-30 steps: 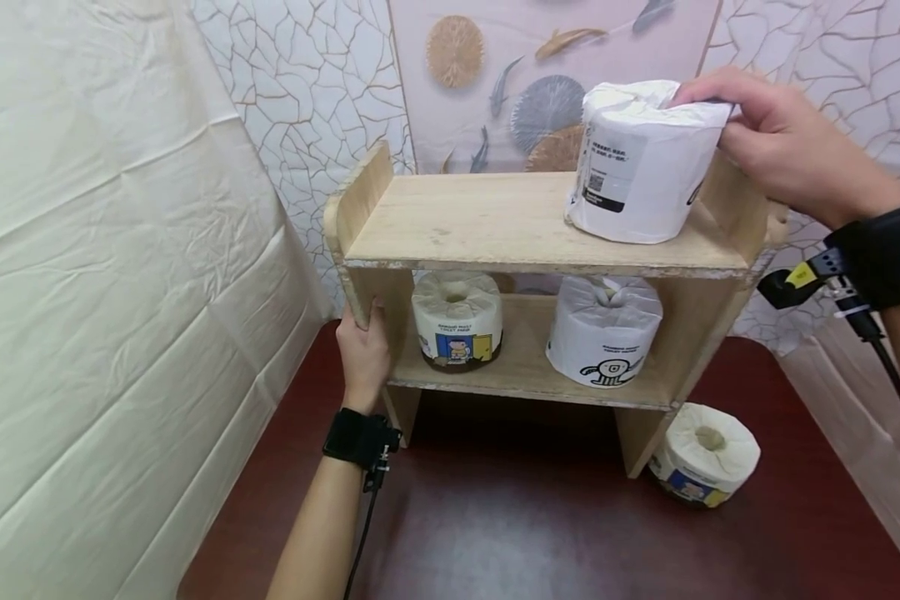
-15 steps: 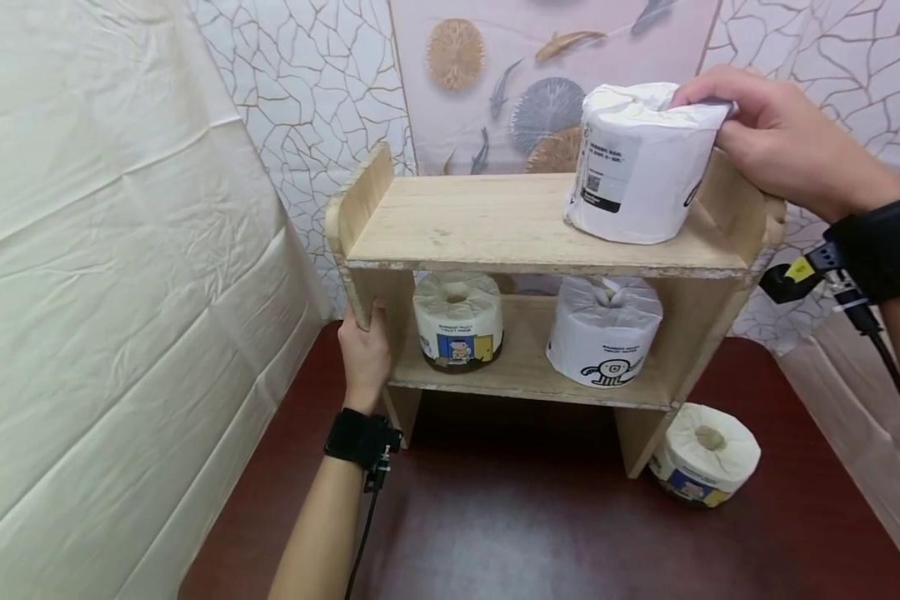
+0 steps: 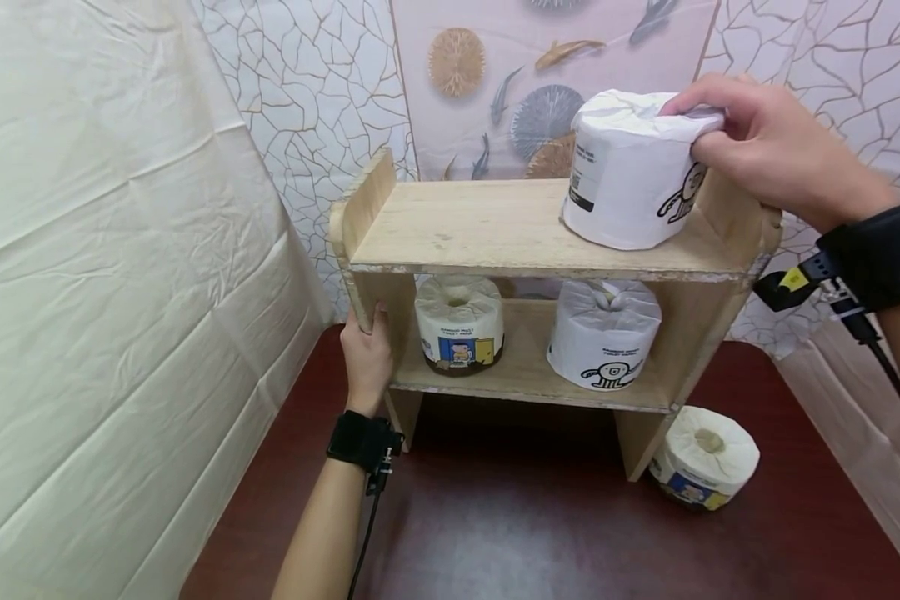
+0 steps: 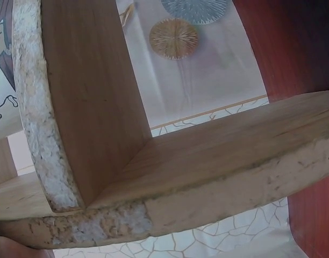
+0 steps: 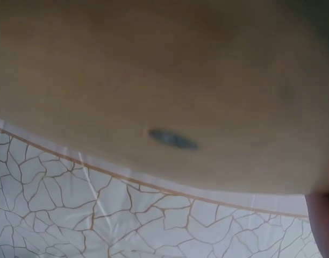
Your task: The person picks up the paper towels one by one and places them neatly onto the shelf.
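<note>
In the head view, my right hand (image 3: 783,146) pinches a white wrapped toilet roll (image 3: 622,183) by its top rim, index finger at the core and thumb on the outside. The roll stands on the right part of the wooden shelf's top board (image 3: 465,221). Part of a black cartoon print shows below the thumb. My left hand (image 3: 367,354) grips the front edge of the shelf's left side panel (image 3: 378,287); a bit of that hand (image 4: 14,250) enters the left wrist view's corner. On the middle board stand a cream toilet roll (image 3: 461,325) and a white toilet roll (image 3: 603,333).
Another cream toilet roll (image 3: 708,458) stands on the dark red table (image 3: 495,533), beside the shelf's right leg. A pale cloth (image 3: 157,292) hangs along the left, and a patterned backdrop (image 3: 307,83) lies behind. Shelf wood (image 5: 154,80) fills most of the right wrist view.
My right hand has turned the upper roll leftward, so its text panel has swung away to the left and the cartoon print has come into view. My left hand keeps its grip.
</note>
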Motion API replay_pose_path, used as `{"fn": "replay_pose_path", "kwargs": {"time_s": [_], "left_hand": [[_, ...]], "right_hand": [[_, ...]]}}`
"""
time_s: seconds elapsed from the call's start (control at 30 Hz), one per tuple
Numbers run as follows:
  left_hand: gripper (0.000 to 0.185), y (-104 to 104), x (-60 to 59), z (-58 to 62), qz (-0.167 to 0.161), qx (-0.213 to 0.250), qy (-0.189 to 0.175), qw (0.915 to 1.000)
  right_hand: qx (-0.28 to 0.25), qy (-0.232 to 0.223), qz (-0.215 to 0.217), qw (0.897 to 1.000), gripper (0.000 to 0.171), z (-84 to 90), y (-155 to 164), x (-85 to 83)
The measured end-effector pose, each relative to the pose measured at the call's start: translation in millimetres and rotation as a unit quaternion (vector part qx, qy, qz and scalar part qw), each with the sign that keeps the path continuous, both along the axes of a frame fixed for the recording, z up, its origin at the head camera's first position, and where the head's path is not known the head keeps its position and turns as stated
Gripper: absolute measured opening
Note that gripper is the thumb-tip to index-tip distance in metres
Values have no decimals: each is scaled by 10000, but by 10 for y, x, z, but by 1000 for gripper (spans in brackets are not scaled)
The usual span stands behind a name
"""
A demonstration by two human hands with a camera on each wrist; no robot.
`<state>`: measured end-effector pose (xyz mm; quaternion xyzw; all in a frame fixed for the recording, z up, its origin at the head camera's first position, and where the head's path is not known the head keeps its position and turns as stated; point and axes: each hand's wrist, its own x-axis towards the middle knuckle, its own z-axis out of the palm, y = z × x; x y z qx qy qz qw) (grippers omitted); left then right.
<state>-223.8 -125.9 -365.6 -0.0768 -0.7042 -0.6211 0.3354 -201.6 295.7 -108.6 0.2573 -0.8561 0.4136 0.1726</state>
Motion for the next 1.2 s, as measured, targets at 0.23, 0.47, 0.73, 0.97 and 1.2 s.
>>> {"fn": "replay_pose_path", "kwargs": {"time_s": [0.23,0.47,0.73,0.97,1.2], "left_hand": [[31,55,203,216,-115,-32,-25,9999],[29,59,229,244,-86,-92,66,9999],[28,83,234,259,-57,-77,78,9999],[27,63,160,207,-13,-162,25,9999],[30,-4,-13,7,110,-210,4,9997]], "right_hand": [[263,263,-566,9977,38,39,-113,41],[280,549,-978,9933,37,99,-314,154],[5,841,-1627,9831,43,106,-511,273],[-329,964,-1970,9751,43,95,-677,342],[-304,833,-2383,9671,45,68,-854,354]]}}
